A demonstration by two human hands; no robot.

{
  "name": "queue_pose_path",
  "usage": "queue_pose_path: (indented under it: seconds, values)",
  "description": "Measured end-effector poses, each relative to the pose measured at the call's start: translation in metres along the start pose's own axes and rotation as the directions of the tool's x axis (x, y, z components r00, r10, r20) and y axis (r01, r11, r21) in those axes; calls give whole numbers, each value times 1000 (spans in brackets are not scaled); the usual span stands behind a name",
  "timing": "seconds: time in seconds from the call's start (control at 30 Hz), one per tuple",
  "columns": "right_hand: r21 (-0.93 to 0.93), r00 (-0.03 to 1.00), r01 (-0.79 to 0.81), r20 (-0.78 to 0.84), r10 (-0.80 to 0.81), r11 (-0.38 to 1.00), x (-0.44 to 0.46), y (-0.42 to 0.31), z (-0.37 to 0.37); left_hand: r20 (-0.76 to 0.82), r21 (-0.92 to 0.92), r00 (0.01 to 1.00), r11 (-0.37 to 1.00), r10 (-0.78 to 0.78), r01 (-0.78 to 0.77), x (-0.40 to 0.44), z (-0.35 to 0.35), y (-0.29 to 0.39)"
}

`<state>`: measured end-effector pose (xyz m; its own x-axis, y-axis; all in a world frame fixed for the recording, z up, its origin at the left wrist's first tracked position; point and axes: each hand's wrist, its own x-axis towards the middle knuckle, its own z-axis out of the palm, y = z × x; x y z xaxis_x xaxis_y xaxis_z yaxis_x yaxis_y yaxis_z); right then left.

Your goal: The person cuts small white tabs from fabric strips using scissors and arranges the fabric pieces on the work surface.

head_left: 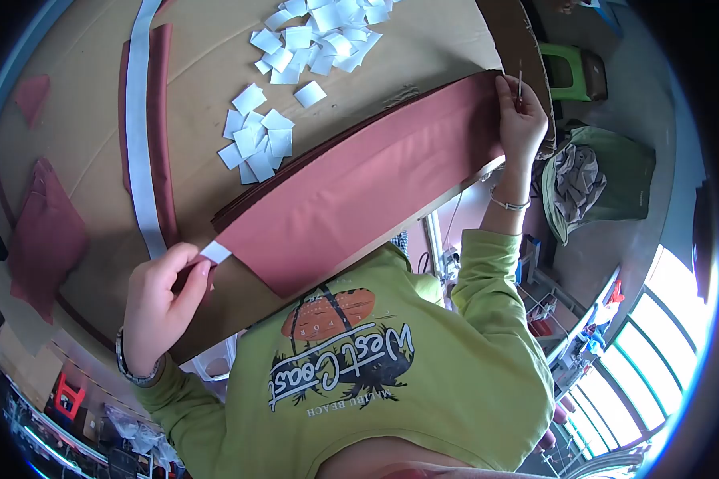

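Note:
A long dusty-red fabric panel [359, 184] lies slantwise across the near edge of the table, on top of a stack of similar pieces. My left hand [164, 299] pinches a small white square [216, 252] between thumb and fingers, at the panel's left corner. Some dark red cloth shows under those fingers. At the far right end, my right hand [523, 120] is closed on the panel's corner. A thin pointed metal tool [520, 78] sticks up from that hand; its kind is hidden by the fingers.
Loose white squares [256, 140] lie in piles on the cardboard-covered table [200, 96]. A white strip [141, 120] rests on red fabric to the left, near red scraps [48, 231]. Right of the table stand a green stool [563, 72] and a green bag [623, 172] with cloth inside.

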<state>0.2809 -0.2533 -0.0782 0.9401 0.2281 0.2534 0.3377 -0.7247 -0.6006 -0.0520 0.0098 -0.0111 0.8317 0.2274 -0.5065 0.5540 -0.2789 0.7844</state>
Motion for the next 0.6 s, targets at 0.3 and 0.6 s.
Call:
queue_pose_path:
  seconds: [0.3, 0.6]
  values:
    - [-157, 958, 285, 15, -286, 946, 2, -15, 0, -42, 28, 999, 1000, -1, 3, 11, 0, -4]
    - [132, 796, 423, 419, -438, 896, -9, -33, 0, -79, -84, 997, 996, -4, -3, 11, 5, -4]
